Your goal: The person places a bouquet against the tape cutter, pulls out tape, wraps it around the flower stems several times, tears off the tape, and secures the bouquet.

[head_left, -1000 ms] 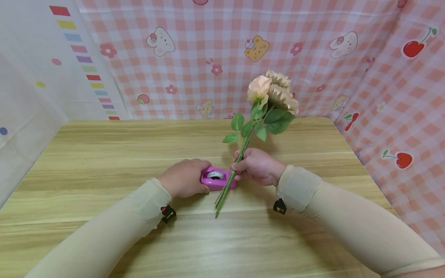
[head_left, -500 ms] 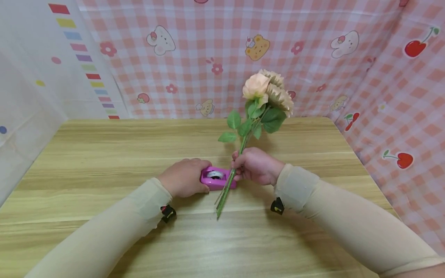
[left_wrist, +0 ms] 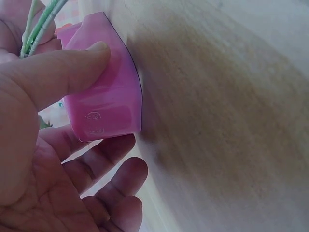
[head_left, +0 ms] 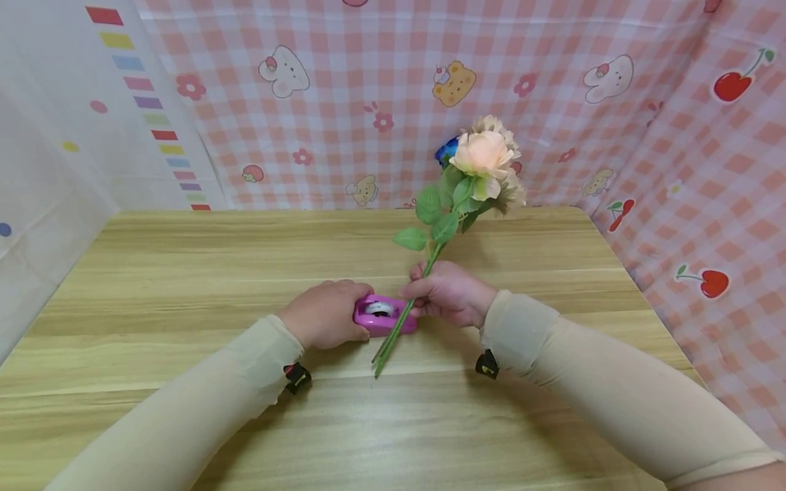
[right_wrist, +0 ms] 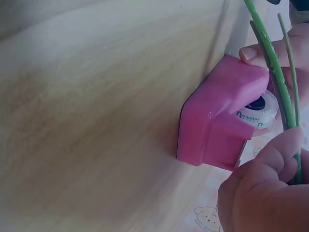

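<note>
My left hand [head_left: 325, 315] grips the left end of a pink tape dispenser [head_left: 381, 327] standing on the table. In the left wrist view its thumb lies along the side of the dispenser [left_wrist: 108, 104], with fingers at the far side. A white roll of tape [right_wrist: 258, 115] sits inside, seen in the right wrist view. Just right of the dispenser, my right hand [head_left: 454, 294] pinches the green stems [head_left: 393, 337] of a flower bunch. Peach and cream blooms [head_left: 485, 155] and a blue one [head_left: 446, 151] top the stems, which slant across the dispenser's right end in the head view.
The wooden table [head_left: 184, 259] runs back to a pink checked cloth [head_left: 344, 88] printed with cartoon animals. More cloth [head_left: 694, 204] hangs along the right side, and a white sheet [head_left: 55, 136] with coloured dots along the left.
The right hand has turned the flower bunch, so the peach bloom faces forward and a blue bloom shows at its left. The left hand and the tape dispenser have stayed in place.
</note>
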`<action>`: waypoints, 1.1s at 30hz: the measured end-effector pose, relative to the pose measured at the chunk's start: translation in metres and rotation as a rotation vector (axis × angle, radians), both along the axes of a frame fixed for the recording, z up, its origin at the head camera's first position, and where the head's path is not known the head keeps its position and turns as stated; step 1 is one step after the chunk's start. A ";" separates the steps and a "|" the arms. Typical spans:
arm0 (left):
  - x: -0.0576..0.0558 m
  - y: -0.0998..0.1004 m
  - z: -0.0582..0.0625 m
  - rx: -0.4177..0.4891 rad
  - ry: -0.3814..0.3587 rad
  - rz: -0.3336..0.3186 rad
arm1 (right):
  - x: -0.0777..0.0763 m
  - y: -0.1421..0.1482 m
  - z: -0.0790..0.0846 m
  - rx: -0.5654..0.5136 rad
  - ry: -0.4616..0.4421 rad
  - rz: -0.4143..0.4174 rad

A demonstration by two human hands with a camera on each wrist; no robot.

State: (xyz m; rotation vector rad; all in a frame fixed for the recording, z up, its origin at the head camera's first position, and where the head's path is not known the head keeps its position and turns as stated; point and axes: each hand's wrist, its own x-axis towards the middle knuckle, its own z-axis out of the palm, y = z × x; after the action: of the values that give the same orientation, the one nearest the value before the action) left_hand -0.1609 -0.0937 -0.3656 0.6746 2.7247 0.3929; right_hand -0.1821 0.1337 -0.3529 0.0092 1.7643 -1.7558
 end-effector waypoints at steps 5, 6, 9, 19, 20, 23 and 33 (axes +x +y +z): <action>0.000 -0.001 0.000 0.003 0.002 0.001 | -0.001 0.001 0.001 0.018 -0.001 -0.015; 0.000 -0.001 0.000 0.003 0.003 0.001 | -0.001 0.001 0.001 0.024 -0.005 -0.020; 0.000 -0.001 0.000 0.000 0.002 0.001 | -0.001 0.002 0.002 0.032 -0.012 -0.021; -0.001 0.000 0.000 -0.006 -0.009 0.003 | -0.001 0.002 0.006 0.033 -0.046 -0.029; 0.000 0.000 0.000 -0.006 -0.009 0.004 | 0.000 0.003 0.006 0.035 -0.049 -0.032; 0.000 0.000 0.001 -0.010 -0.008 0.003 | 0.000 0.003 0.006 0.039 -0.053 -0.040; 0.000 0.001 0.002 -0.018 -0.004 -0.001 | -0.001 0.004 0.007 0.073 -0.049 -0.054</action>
State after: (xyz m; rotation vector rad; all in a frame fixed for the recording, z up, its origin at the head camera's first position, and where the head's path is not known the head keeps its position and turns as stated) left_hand -0.1612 -0.0930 -0.3637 0.6700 2.7211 0.3688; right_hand -0.1831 0.1382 -0.3458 0.1304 1.8068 -1.7141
